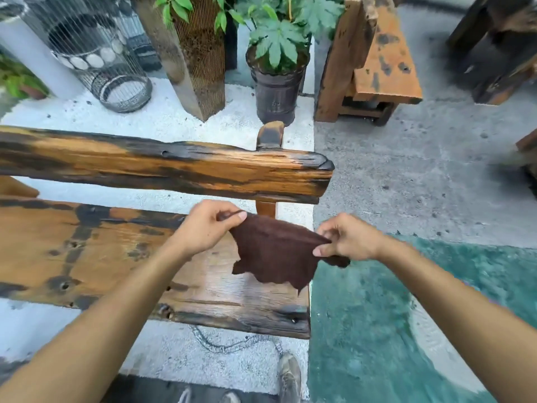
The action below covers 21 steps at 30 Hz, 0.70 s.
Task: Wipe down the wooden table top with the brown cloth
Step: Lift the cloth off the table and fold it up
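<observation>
Nearest, at the bottom edge: a shoe (pixel 289 376) on pale gravel ground (pixel 145 338), and a thin chain (pixel 226 346) lying just beyond it. To the right, a wide stretch of green painted floor (pixel 392 315).

Next, the wooden table top (pixel 87 257): a broad scorched plank coming in from the left, its right end cut square at the border of gravel and green.

Over that right end, the brown cloth (pixel 276 254), stretched between both hands. Left hand (pixel 203 228) pinching the far-left corner between thumb and curled fingers. Right hand (pixel 345 239) pinching the right edge the same way, out past the end of the plank. Lower hem ragged and hanging loose; not possible to tell if touching the wood.

Beyond, a narrow gap, then a second darker beam (pixel 162 167) running parallel. Right of both ends, open grey concrete (pixel 421 175).

Farthest: a wire cage (pixel 96 53) at left, a potted plant (pixel 277 91) in the middle, an orange wooden bench (pixel 374 59) at right.
</observation>
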Motion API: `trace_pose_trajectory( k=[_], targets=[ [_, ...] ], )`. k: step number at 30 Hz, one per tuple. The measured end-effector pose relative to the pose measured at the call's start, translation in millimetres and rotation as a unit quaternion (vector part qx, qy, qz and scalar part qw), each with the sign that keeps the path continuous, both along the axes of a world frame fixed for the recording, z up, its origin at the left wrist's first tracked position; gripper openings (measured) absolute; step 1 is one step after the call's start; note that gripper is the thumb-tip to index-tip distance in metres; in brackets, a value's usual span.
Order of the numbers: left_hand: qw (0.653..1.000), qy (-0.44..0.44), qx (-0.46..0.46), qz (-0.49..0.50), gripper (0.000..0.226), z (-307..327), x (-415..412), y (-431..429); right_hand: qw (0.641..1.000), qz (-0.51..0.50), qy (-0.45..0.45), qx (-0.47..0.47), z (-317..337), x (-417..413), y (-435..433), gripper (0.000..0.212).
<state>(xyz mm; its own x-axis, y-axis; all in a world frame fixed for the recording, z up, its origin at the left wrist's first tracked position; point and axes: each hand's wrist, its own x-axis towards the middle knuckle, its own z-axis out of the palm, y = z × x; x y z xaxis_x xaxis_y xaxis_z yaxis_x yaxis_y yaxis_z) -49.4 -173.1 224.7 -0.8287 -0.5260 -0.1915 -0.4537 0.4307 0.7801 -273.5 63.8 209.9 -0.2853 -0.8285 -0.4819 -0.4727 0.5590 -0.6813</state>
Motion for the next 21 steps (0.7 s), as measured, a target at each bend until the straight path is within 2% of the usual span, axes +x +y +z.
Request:
trace_pose_trajectory(
  k=[2,3,5,6,8,11,15,17,18,20,21],
  targets=[
    [0.998,-0.016,-0.054,-0.031,0.014,-4,-6,-23,0.999,-0.010,0.034,-0.006,8,-15,-18,0.024],
    [0.997,-0.034,-0.061,-0.026,0.013,-31,-13,-39,0.999,-0.007,0.043,0.005,-17,-35,-35,0.024],
    [0.993,-0.038,-0.107,-0.041,0.010,-27,-16,-49,0.998,-0.002,0.064,-0.012,-6,-40,-45,0.025],
    [0.990,-0.048,-0.126,-0.048,0.012,-44,-24,-59,0.997,0.003,0.071,-0.006,-23,-54,-54,0.025],
    [0.975,-0.044,-0.204,-0.074,0.015,-48,-23,-60,0.995,0.009,0.102,-0.013,-22,-48,-54,0.027],
    [0.959,-0.033,-0.257,-0.112,0.011,-80,-18,-50,0.994,0.016,0.108,0.017,-58,-42,-40,0.028],
    [0.934,-0.033,-0.311,-0.175,0.009,-145,-4,-29,0.991,0.012,0.123,0.044,-125,-25,-18,0.020],
    [0.922,-0.065,-0.317,-0.210,0.011,-165,15,-12,0.989,0.017,0.130,0.072,-150,-5,-2,0.012],
    [0.914,-0.078,-0.321,-0.235,0.016,-205,27,-6,0.988,0.018,0.126,0.089,-189,11,3,0.008],
    [0.898,-0.125,-0.312,-0.284,0.032,-224,46,8,0.987,0.032,0.120,0.105,-218,36,16,0.004],
    [0.893,-0.124,-0.317,-0.294,0.039,-265,56,19,0.986,0.038,0.111,0.122,-258,48,27,0.004]
  ],
)
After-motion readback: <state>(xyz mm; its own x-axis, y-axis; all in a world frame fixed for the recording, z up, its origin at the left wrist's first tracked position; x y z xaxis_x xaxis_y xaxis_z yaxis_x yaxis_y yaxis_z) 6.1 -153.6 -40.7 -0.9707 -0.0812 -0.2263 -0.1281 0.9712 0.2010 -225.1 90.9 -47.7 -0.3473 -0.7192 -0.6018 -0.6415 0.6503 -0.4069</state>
